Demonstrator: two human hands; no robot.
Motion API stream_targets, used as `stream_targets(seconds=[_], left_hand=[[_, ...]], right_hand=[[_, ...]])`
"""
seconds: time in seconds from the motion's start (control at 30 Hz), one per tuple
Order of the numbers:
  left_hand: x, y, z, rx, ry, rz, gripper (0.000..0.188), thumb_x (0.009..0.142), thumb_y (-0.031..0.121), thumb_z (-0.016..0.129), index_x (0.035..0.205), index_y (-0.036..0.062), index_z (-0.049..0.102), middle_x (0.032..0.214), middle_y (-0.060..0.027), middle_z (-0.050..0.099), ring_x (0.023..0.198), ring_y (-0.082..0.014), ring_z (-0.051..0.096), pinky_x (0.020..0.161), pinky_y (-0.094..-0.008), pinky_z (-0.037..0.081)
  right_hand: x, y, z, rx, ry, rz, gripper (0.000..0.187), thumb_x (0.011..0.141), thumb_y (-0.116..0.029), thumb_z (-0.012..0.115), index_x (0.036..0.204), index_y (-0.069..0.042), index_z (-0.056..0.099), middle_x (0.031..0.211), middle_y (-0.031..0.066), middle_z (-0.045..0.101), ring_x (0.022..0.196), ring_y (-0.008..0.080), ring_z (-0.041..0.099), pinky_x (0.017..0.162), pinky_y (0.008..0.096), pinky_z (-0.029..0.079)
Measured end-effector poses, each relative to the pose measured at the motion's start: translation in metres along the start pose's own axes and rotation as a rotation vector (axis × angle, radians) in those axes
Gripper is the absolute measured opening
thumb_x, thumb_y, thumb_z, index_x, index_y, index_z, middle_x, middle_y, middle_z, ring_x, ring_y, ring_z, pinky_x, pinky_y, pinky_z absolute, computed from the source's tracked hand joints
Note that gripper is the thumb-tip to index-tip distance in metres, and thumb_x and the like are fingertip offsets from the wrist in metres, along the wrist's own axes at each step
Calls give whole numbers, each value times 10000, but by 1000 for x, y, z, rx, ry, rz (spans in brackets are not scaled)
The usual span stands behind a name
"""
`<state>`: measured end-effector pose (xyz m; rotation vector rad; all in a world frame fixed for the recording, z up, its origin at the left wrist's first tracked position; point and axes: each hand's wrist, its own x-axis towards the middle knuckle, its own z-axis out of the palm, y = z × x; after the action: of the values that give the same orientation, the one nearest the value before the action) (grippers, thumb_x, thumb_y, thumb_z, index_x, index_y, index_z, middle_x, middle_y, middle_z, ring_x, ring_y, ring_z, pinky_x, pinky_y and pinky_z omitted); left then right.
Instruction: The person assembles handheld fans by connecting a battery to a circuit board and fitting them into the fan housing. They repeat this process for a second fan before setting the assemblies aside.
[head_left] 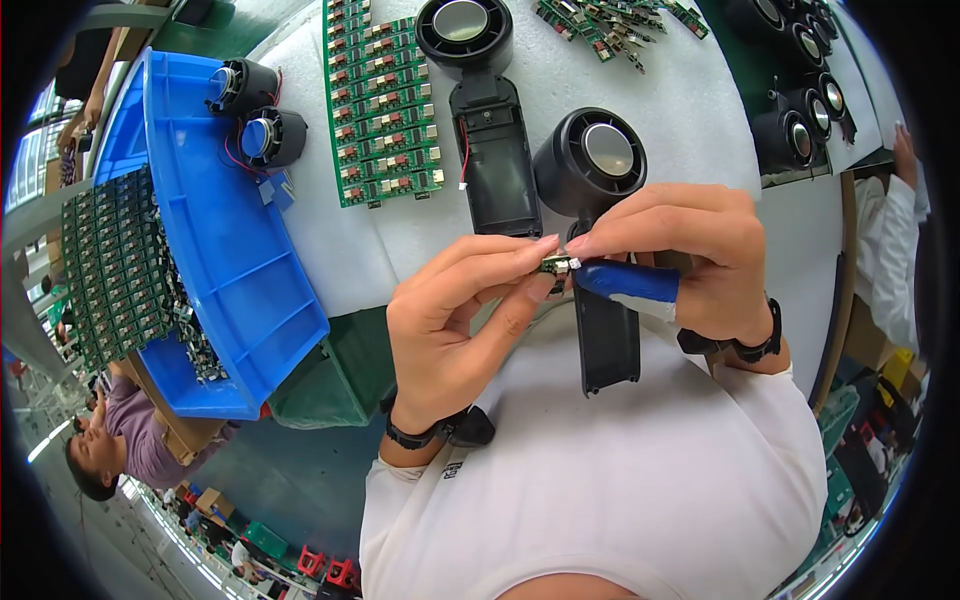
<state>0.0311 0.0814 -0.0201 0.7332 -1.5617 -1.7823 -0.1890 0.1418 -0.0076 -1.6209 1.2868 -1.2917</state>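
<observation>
My left hand (450, 330) is closed in a pinch on a small green circuit board (551, 266). My right hand (700, 250), its thumb in a blue cover (628, 281), pinches a small white connector (570, 264) against the board's edge. Any wire behind the connector is hidden by the fingers. Directly under the hands lies a black handheld fan body, its round head (590, 165) farther off and its handle (608, 345) pointing toward me. Beside it, another black fan (465, 38) shows an open, hollow handle (497, 165) with a red wire ending in a white plug (463, 186).
A panel of green circuit boards (385, 110) lies left of the fans; loose boards (610, 28) are heaped at the back. A blue bin (225, 260) at left bears more board panels (115, 265) and two fan heads (272, 138). More black fan heads (800, 130) stand at right.
</observation>
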Motion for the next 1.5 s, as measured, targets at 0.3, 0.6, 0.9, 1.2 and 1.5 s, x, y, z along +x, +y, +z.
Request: stream_targets(seconds=[0.3,0.6,0.9,1.2,1.5], left_hand=[[-1,-3,1,48,29,12,311,890,-140,663,1187,-53,696,1153,-174,668,1006,-192,691,852,-273,587],[0,-7,1,348,63,204,283,874,-132,687,1143,-50,715,1105,-189,692,948,-192,697,764,-257,573],[3,2,-1,481,10,253,316,819,-143,722,1102,-4,749,1051,-174,720,926,-207,709,759,-276,581],[6,-1,-4,419,-8,254,308,831,-135,714,1109,-6,748,1063,-186,725,939,-223,718,770,-278,586],[3,-4,-2,433,14,252,288,847,-124,710,1108,-10,748,1052,-183,723,917,-215,721,742,-270,583]], right_hand=[[0,-4,7,-262,2,-87,287,742,40,761,1012,-51,732,855,58,671,613,144,617,499,249,460],[-1,-3,7,-458,-72,-146,252,726,3,723,971,-16,667,819,74,622,573,169,591,483,269,437],[0,-2,3,-411,-118,-116,285,698,-2,746,975,-37,686,820,69,622,591,217,599,497,300,454],[-5,4,6,-465,-3,-234,326,667,-57,758,987,-64,697,869,50,619,676,226,629,542,325,504],[-5,7,7,-473,32,-242,289,680,-76,781,962,-77,714,830,41,617,664,207,625,537,316,502]])
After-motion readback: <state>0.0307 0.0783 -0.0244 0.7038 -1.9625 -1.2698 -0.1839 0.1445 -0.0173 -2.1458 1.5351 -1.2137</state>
